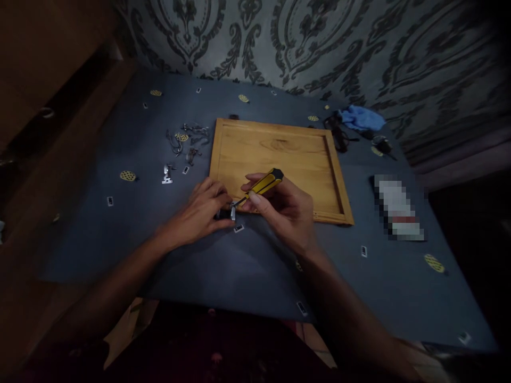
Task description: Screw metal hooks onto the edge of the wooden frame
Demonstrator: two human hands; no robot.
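Observation:
A framed wooden cabinet door [275,151] lies flat on the table. At its near left corner my left hand [205,207] is closed, thumb and fingers pinching a small shiny metal hinge [233,213] against the near edge. My right hand [289,210] grips a yellow and black screwdriver [265,183] by its handle. The shaft slants down to the left, its tip at the hinge. Fingers cover part of the hinge, so whether the tip sits in a screw I cannot tell.
Left of the door lie another metal hinge [166,175] and a pile of metal fittings [189,141]. Beyond its right side are dark glasses [339,135], a blue cloth [362,117] and keys [383,146]. A blurred-out flat object [399,207] lies at right. A patterned wall [255,42] borders the back.

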